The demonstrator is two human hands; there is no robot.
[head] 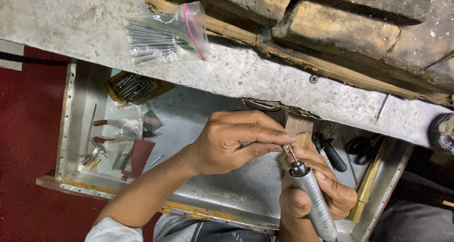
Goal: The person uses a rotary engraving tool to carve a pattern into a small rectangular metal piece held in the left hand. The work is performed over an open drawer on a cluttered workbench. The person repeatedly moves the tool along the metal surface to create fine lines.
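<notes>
My right hand (314, 187) clenched a silver rotary handpiece (312, 197), its tip at a small piece pinched in my left hand (236, 140) against the wooden peg (299, 128) under the desk (265, 79) edge. Open tray (208, 190) floor lay below; black pliers (331, 152) sat just right.

**Layout of the bench and drawer**

The bench top (265, 76) runs from 10 o'clock to 3 o'clock, with the open drawer (198, 128) before it. On the bench at 11 o'clock lies 1 bag of rods (163, 34). In the drawer, a box of rods (132, 87) sits at 9 o'clock, scissors (364, 147) at 3 o'clock. At centre, the left hand (236, 140) meets the wooden peg (299, 128); the right hand (314, 187), at 5 o'clock, holds the rotary handpiece (309, 192) just beneath.
</notes>
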